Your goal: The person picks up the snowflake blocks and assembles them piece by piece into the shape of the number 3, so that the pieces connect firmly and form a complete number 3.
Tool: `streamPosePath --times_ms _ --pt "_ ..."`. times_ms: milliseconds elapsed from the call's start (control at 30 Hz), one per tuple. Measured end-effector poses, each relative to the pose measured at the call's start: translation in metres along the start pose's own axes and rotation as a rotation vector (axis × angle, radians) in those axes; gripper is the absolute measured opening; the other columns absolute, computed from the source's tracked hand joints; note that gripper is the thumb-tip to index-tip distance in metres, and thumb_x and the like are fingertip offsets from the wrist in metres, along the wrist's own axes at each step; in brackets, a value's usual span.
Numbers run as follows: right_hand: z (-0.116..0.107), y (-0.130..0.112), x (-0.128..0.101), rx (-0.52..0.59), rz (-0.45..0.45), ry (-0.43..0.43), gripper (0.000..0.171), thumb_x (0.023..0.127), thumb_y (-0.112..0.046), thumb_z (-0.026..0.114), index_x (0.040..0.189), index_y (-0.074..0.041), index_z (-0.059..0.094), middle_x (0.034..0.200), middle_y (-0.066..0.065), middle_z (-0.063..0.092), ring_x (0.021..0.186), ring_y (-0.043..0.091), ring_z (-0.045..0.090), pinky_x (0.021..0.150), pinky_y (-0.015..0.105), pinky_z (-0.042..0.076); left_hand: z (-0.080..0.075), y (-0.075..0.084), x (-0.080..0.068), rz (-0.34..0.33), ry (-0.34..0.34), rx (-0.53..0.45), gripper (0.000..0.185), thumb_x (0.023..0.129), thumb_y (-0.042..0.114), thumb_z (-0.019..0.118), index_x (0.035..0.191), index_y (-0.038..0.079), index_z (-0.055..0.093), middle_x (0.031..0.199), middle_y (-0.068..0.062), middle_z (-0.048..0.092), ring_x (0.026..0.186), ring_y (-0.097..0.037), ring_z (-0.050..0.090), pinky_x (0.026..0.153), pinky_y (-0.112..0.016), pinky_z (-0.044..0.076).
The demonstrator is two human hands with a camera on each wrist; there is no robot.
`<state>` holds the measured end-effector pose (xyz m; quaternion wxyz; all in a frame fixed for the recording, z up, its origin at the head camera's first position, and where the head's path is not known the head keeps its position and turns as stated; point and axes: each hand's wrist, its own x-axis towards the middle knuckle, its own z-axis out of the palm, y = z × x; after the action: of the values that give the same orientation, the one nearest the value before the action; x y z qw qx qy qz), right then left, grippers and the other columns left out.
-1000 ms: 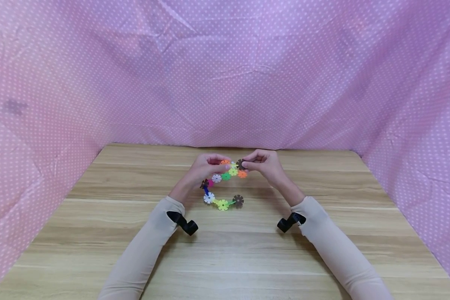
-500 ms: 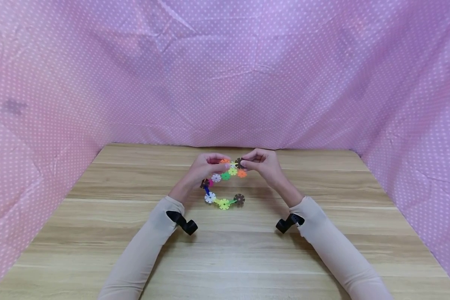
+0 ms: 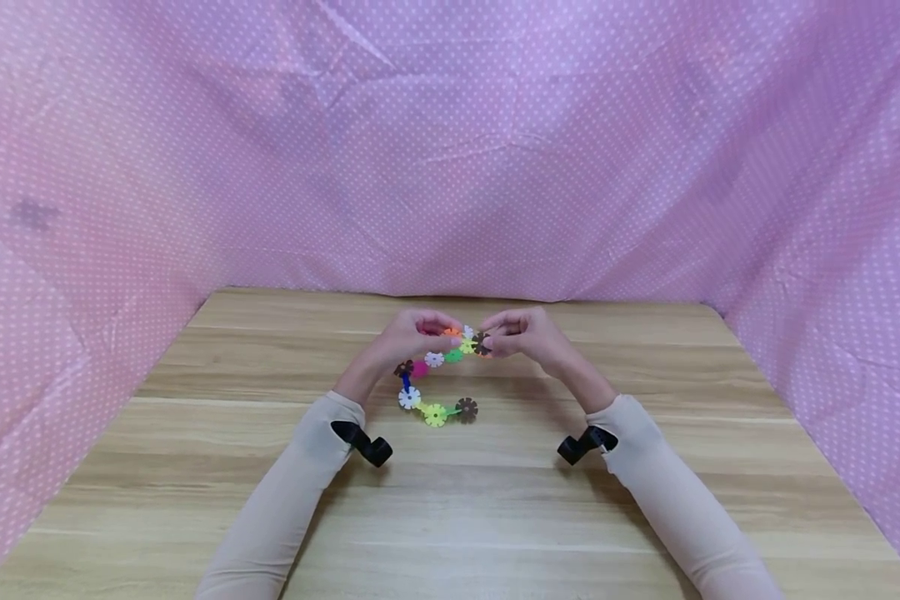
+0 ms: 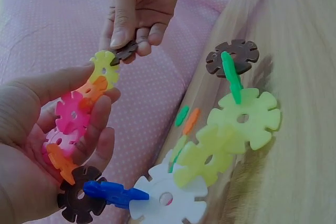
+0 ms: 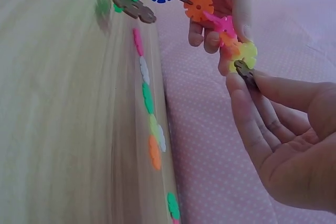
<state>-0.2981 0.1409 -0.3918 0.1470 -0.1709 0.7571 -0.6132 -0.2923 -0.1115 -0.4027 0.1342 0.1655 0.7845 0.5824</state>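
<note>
My left hand (image 3: 414, 340) holds a chain of interlocked plastic snowflake discs; its pink discs (image 4: 72, 113) lie within the fingers. Thumb and fingers pinch near the end, by an orange disc (image 4: 93, 92) and a yellow disc (image 4: 103, 70). With thumb and fingertips my right hand (image 3: 528, 340) pinches a brown snowflake disc (image 5: 244, 73), whose edge meets the yellow one. Whether their slots are engaged I cannot tell. The rest of the chain hangs in a curve past a blue disc (image 4: 116, 193) and a white disc (image 4: 168, 199) to another brown disc (image 4: 232, 57).
Loose snowflake discs lie on the wooden table (image 3: 450, 517) beyond the chain, among them a green disc (image 5: 147, 98) and an orange disc (image 5: 154, 152). A pink dotted cloth (image 3: 450, 167) surrounds the table's back and sides.
My right hand has come slightly left and nearer, bringing the brown disc up against the chain's yellow end. The chain's hanging end has swung a little to the left.
</note>
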Motion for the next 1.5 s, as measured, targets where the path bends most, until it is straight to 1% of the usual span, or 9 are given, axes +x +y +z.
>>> streamPosePath --times_ms 233,433,533,633,833,967,1133,1267,1500 --pt "0.003 0.005 -0.003 -0.020 -0.002 -0.048 0.028 0.090 0.005 0.071 0.116 0.012 0.068 0.083 0.003 0.077 0.076 0.015 0.074 0.086 0.054 0.061 0.001 -0.001 -0.004 0.046 -0.047 0.054 0.030 0.092 0.024 0.077 0.120 0.011 0.073 0.114 -0.007 0.074 0.102 -0.021 0.069 0.098 -0.053 0.056" --pt "0.005 0.006 -0.008 -0.022 -0.016 -0.017 0.025 0.091 0.004 0.070 0.115 0.012 0.069 0.084 0.006 0.076 0.076 0.014 0.074 0.085 0.053 0.061 -0.002 -0.002 -0.012 0.072 -0.036 0.109 0.048 0.088 0.027 0.082 0.131 0.014 0.066 0.135 -0.007 0.066 0.126 -0.026 0.059 0.103 -0.046 0.054" --pt "0.003 0.007 -0.010 -0.030 -0.018 0.020 0.025 0.091 0.003 0.070 0.115 0.012 0.069 0.086 0.008 0.076 0.076 0.014 0.073 0.085 0.050 0.062 -0.004 0.001 -0.020 0.070 0.027 0.084 0.056 0.085 0.029 0.084 0.135 0.017 0.063 0.143 -0.008 0.060 0.135 -0.032 0.052 0.109 -0.050 0.050" --pt "0.000 0.008 -0.012 -0.024 -0.004 0.071 0.027 0.091 0.003 0.070 0.116 0.012 0.068 0.088 0.007 0.077 0.077 0.017 0.074 0.086 0.050 0.062 -0.003 0.003 -0.026 0.088 0.142 0.036 0.052 0.086 0.027 0.083 0.133 0.016 0.064 0.142 -0.011 0.059 0.135 -0.034 0.051 0.111 -0.048 0.048" --pt "-0.003 0.005 -0.016 0.022 0.028 0.158 0.027 0.092 0.003 0.071 0.117 0.012 0.067 0.087 0.001 0.076 0.079 0.021 0.075 0.084 0.046 0.063 0.012 0.002 -0.034 0.138 0.385 -0.117 0.035 0.088 0.013 0.080 0.119 0.001 0.068 0.119 -0.018 0.070 0.104 -0.017 0.066 0.093 -0.025 0.057" --pt "0.001 0.003 -0.017 0.048 0.020 0.192 0.027 0.091 0.002 0.072 0.116 0.013 0.067 0.085 0.001 0.076 0.074 0.015 0.074 0.078 0.038 0.065 0.032 0.000 -0.032 0.094 0.423 -0.215 0.028 0.088 0.008 0.079 0.112 -0.003 0.070 0.106 -0.016 0.075 0.087 -0.009 0.071 0.083 -0.026 0.062" --pt "0.011 0.002 -0.017 0.046 -0.013 0.205 0.027 0.091 0.002 0.072 0.115 0.013 0.067 0.088 0.009 0.077 0.071 0.012 0.073 0.079 0.043 0.064 0.054 -0.009 -0.025 0.052 0.463 -0.241 0.027 0.087 0.005 0.078 0.112 -0.002 0.071 0.108 -0.020 0.075 0.093 -0.018 0.075 0.085 -0.027 0.062" --pt "0.018 0.001 -0.018 0.027 -0.031 0.199 0.026 0.092 0.001 0.072 0.114 0.013 0.067 0.091 0.014 0.077 0.071 0.012 0.073 0.080 0.044 0.064 0.061 -0.012 -0.022 0.035 0.522 -0.238 0.027 0.086 0.002 0.078 0.111 -0.003 0.071 0.109 -0.021 0.075 0.099 -0.024 0.075 0.083 -0.019 0.060" --pt "0.027 0.000 -0.024 0.032 -0.006 0.171 0.021 0.092 0.004 0.069 0.110 0.016 0.066 0.092 0.021 0.076 0.072 0.015 0.074 0.081 0.048 0.063 0.064 -0.008 -0.022 -0.006 0.584 -0.319 0.027 0.086 0.000 0.077 0.111 -0.007 0.069 0.104 -0.020 0.077 0.081 -0.009 0.074 0.076 -0.023 0.063"
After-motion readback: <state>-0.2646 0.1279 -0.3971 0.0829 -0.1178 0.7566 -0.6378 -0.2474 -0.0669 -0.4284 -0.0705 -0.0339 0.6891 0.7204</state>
